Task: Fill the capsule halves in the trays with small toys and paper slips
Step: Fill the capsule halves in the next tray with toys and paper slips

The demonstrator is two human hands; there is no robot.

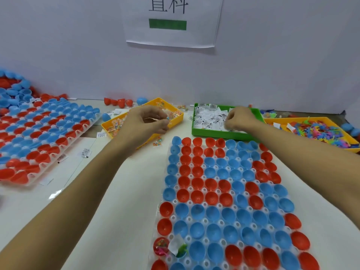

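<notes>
A clear tray [176,187] of red and blue capsule halves lies in front of me. Near its front left, a red half [161,247] holds small toys and the blue half [180,250] beside it holds a paper slip and a green toy. My left hand [148,119] hovers over the yellow bin [178,118] of small clear-wrapped toys, fingers curled, pinching a small toy. My right hand [238,118] reaches into the green bin [212,133] of white paper slips, fingers curled down among them; whether it holds a slip is hidden.
A second tray [64,142] of capsule halves lies at the left, with loose halves [13,90] piled behind it. A yellow bin [319,119] of colourful plastic toys sits at the right. Loose slips and capsules lie along the grey wall.
</notes>
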